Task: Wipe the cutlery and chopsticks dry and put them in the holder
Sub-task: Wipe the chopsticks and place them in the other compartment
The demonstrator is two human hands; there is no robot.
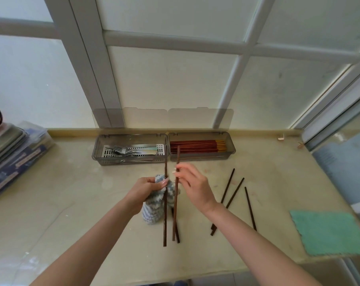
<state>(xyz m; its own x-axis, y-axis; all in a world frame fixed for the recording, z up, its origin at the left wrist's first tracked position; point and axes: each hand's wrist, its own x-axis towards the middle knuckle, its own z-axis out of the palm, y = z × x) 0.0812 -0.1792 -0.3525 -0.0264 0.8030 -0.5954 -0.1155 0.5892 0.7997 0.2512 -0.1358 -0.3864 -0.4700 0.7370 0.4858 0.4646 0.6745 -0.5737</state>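
From the head camera, two dark chopsticks are held nearly upright over the middle of the counter, their long axes running near to far. The left hand is closed around a blue-and-white striped cloth with the left chopstick gripped through it. The right hand pinches the right chopstick between thumb and fingertips, the other fingers loosely curled.

To the right of the hands, three loose chopsticks lie on the counter, angled near to far; another dark stick lies partly hidden beneath the held pair. A green cloth lies flat at the near right. A stack of trays and a box sits at the far left.

Against the far window stands the grey holder with lids raised: its left compartment has forks and other cutlery, its right compartment a row of red-brown chopsticks lying left to right.
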